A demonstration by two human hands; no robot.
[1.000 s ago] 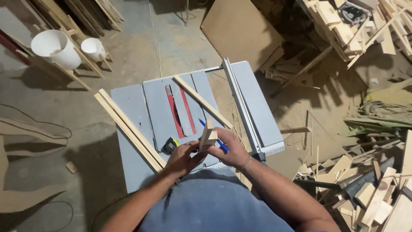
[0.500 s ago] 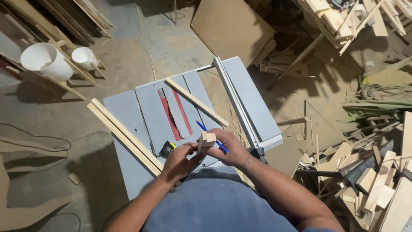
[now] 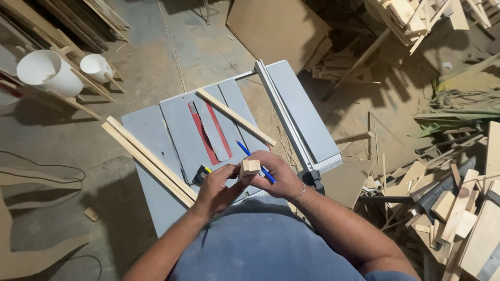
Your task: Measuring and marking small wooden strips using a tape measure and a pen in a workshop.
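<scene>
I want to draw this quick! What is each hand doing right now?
Left hand: fingers closed on the small wooden block.
Right hand: fingers closed on the same block, with a blue pencil in it too.

floor: dusty concrete [image 3: 156, 52] | scrap wood piles [image 3: 458, 208] | white buckets [image 3: 44, 73]

I've got a small pale wood block [image 3: 250, 167] pinched upright, end grain up, at 6 o'clock over the saw table.
</scene>
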